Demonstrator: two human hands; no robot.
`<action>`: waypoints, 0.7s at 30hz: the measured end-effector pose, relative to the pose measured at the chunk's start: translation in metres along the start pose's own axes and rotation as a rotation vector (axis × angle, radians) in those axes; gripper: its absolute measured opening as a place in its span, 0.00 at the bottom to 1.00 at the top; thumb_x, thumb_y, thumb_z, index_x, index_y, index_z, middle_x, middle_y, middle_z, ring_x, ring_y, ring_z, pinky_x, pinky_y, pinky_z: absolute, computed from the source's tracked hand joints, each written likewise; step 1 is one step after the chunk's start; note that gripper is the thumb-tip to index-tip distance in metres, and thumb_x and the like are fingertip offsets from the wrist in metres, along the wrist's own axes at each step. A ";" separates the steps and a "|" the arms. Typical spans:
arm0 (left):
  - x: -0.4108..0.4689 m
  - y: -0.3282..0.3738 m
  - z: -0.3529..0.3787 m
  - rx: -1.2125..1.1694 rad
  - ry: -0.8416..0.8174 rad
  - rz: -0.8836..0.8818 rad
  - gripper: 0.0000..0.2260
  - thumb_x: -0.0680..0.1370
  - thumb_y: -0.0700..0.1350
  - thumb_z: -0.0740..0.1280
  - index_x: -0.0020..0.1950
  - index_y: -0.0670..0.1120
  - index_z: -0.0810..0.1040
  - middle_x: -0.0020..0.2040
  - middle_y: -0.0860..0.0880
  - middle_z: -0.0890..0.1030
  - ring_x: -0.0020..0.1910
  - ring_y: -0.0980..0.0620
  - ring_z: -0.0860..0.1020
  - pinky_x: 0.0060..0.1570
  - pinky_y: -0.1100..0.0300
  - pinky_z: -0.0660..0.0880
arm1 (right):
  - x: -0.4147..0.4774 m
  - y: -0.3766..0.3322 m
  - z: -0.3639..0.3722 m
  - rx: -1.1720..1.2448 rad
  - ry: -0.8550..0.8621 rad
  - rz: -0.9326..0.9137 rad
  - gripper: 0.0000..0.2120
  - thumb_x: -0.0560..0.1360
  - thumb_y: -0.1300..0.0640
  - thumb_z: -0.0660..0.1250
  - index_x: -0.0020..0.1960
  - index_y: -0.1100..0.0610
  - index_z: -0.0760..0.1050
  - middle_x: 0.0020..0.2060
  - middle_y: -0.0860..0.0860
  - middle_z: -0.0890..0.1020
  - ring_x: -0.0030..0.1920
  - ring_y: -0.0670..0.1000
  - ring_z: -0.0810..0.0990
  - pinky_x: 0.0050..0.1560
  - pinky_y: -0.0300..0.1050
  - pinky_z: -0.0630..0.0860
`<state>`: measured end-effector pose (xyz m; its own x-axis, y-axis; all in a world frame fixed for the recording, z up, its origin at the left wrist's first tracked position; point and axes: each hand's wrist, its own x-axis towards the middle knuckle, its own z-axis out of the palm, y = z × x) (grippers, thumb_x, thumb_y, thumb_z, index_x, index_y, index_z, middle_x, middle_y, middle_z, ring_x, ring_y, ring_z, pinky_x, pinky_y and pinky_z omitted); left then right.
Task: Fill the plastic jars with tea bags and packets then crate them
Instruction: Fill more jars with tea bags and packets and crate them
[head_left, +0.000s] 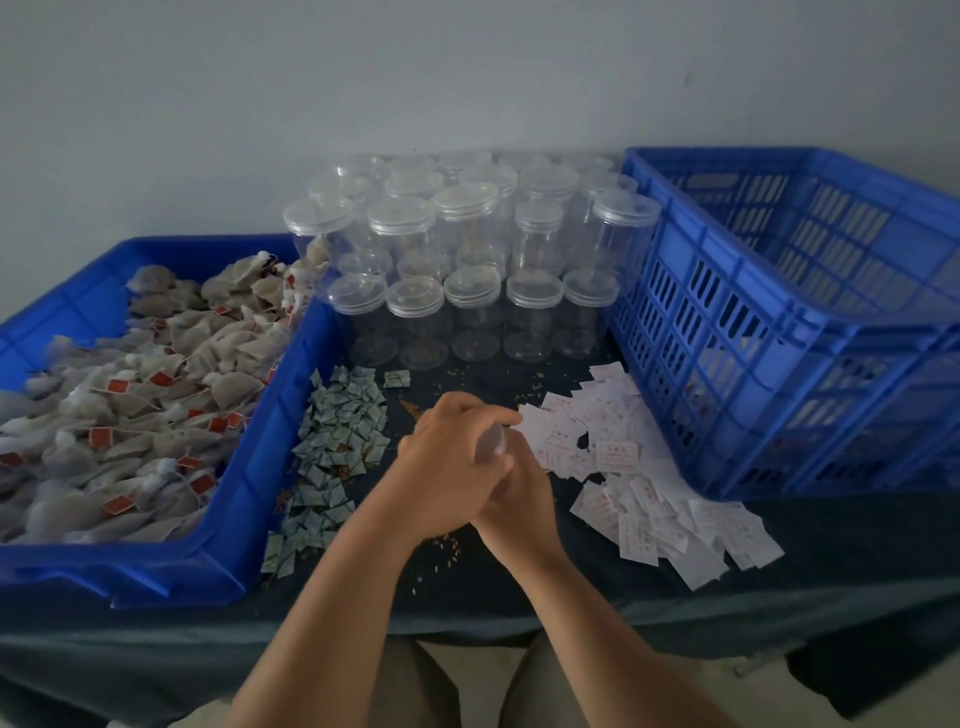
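Apparently the task is near its start. From the head view, the left hand (447, 457) and right hand (522, 499) close their grip together on one clear jar (491, 441), mostly hidden, over the counter (467, 577). The other jars (472, 312) stand empty, and the crate (701, 312) seems unfilled.

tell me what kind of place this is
Probably a hand-packing workstation: a blue bin heaped with tea bags, rows of empty lidded plastic jars, and a slatted blue crate on a cloth-covered table.

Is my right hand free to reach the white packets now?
Probably not yet: the right hand and left hand both grip a clear jar. The white packets lie unobstructed beside it.
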<state>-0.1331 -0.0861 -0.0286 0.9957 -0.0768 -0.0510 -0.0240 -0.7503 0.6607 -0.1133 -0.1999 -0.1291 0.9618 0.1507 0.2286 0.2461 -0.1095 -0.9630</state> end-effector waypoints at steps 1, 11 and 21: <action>0.001 -0.001 -0.003 0.044 0.043 -0.007 0.16 0.82 0.59 0.66 0.70 0.67 0.73 0.66 0.62 0.68 0.68 0.53 0.71 0.68 0.45 0.73 | 0.000 0.001 -0.001 -0.013 0.008 -0.008 0.19 0.70 0.47 0.78 0.57 0.38 0.76 0.49 0.44 0.86 0.49 0.47 0.86 0.43 0.43 0.83; 0.016 -0.007 -0.015 0.319 0.158 -0.366 0.34 0.81 0.72 0.45 0.49 0.49 0.81 0.45 0.48 0.83 0.45 0.47 0.80 0.47 0.50 0.77 | -0.004 0.004 0.001 -0.140 0.172 -0.169 0.24 0.70 0.43 0.83 0.60 0.39 0.76 0.52 0.41 0.84 0.50 0.49 0.85 0.46 0.47 0.84; -0.002 0.002 -0.048 0.227 0.151 0.146 0.12 0.75 0.67 0.68 0.56 0.66 0.80 0.50 0.63 0.81 0.47 0.63 0.80 0.46 0.57 0.80 | -0.003 0.005 0.001 -0.157 0.136 -0.095 0.21 0.69 0.42 0.82 0.57 0.39 0.76 0.48 0.41 0.85 0.45 0.46 0.85 0.43 0.39 0.81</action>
<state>-0.1309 -0.0561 0.0087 0.9819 -0.1091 0.1551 -0.1703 -0.8674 0.4675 -0.1150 -0.2003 -0.1348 0.9383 0.0346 0.3442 0.3413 -0.2543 -0.9049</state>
